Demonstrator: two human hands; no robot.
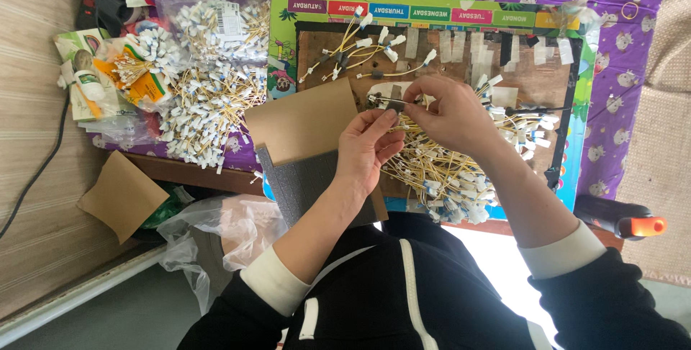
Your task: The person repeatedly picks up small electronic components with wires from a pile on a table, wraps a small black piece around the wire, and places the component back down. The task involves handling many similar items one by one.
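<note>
Purple-clothed desk (626,69) carries heaped yellow wire leads (446,177), a few already taped on the brown board (533,69), while both hands, left (365,150) and right (450,116), pinch a small grey piece (394,104).

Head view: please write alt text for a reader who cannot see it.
A person's left hand and right hand meet over a brown board, pinching a small grey piece between their fingertips. A pile of yellow wires with white connectors lies under the hands, with bags of more wires to the left on a purple cloth.
</note>
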